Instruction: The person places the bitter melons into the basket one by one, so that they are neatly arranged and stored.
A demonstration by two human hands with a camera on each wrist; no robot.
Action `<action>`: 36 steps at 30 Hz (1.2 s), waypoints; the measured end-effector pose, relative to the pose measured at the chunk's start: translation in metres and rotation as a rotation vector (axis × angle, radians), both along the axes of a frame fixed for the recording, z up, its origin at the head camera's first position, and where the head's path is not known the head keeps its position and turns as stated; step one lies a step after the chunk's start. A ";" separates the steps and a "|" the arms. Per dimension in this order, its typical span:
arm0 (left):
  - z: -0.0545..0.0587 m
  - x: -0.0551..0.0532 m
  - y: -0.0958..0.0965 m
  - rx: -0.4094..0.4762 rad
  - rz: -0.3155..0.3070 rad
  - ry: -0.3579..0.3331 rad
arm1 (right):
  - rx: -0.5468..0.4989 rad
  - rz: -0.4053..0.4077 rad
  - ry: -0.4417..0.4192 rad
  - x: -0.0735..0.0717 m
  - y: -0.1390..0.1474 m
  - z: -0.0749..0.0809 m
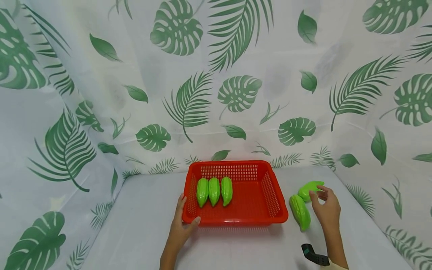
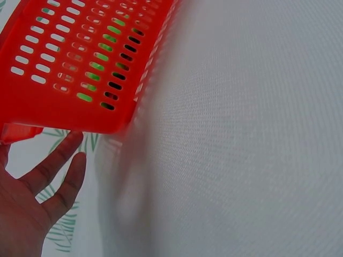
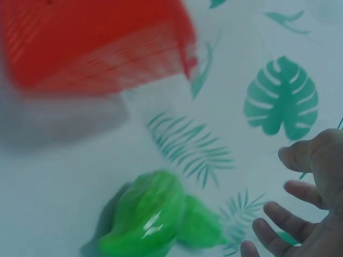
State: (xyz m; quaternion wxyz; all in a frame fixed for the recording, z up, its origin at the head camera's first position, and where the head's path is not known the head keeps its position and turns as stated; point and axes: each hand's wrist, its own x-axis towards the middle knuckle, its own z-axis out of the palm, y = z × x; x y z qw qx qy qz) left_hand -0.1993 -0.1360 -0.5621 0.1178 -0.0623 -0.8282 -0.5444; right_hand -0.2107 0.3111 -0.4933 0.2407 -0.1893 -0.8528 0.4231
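Note:
In the head view, my left hand touches the near-left corner of a red plastic basket, its thumb at the front rim and fingers along the left side. The left wrist view shows extended, spread fingers by the basket rim. Three glossy green bitter melons lie side by side in the basket's left half. Right of the basket, two more rest on the table: a nearer bitter melon and a farther one. My right hand hovers beside the farther one, fingers loosely bent and holding nothing.
The white table meets a leaf-printed cloth backdrop behind and on both sides. A black strap-like device sits at my right wrist, near a pale sleeve.

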 end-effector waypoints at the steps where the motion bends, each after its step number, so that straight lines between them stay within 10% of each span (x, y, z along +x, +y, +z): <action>1: 0.000 0.000 0.000 -0.002 0.002 0.000 | -0.003 0.002 -0.011 0.004 0.002 -0.006; 18: 0.001 -0.001 -0.001 0.038 -0.012 -0.003 | 0.043 0.147 -0.286 0.020 0.001 -0.056; 36: 0.002 0.000 -0.001 0.026 0.001 -0.018 | 0.097 0.101 -0.331 0.019 -0.020 -0.067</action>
